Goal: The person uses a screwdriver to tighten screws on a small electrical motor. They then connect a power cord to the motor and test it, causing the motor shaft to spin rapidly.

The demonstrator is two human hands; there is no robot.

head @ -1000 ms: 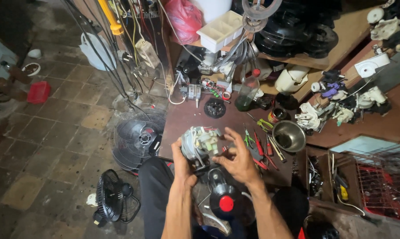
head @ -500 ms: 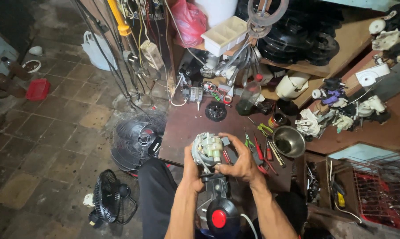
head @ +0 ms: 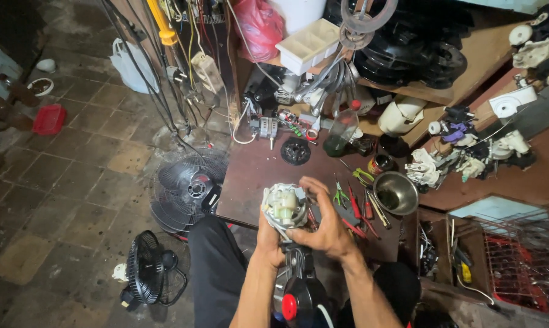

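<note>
While both hands close around it, a small grey-and-white fan motor (head: 285,206) sits at the near edge of a dark brown table (head: 256,176), held above a black fan base (head: 299,291) with a red knob (head: 289,307) that stands between the person's knees. The left hand (head: 267,234) grips the motor from below and on its left side, its fingers hidden behind the housing. The right hand (head: 328,225) wraps over the motor's right side, its fingers (head: 314,185) curled across the top and closed on the casing.

Just right of the hands, pliers with green handles (head: 341,195) and screwdrivers with red handles (head: 354,203) lie scattered on the table, and a steel bowl (head: 396,193) stands beside them. Farther off on the table are a round black part (head: 296,150), a clear plastic bottle with a red cap (head: 341,129) and a small motor with loose wires (head: 267,126). At the far side, a white compartment tray (head: 308,44), a red plastic bag (head: 259,24) and a stack of black fan parts (head: 408,48) crowd a wooden shelf. To the right, white and black plastic parts (head: 469,159) lie in a heap, and a wire basket (head: 523,261) sits near the lower right.

On the tiled floor (head: 62,200) to the left, a fan guard with its blades (head: 186,188) leans by the table, a small black fan (head: 148,273) lies nearer, and a red tub (head: 48,118) stands well apart at far left.
</note>
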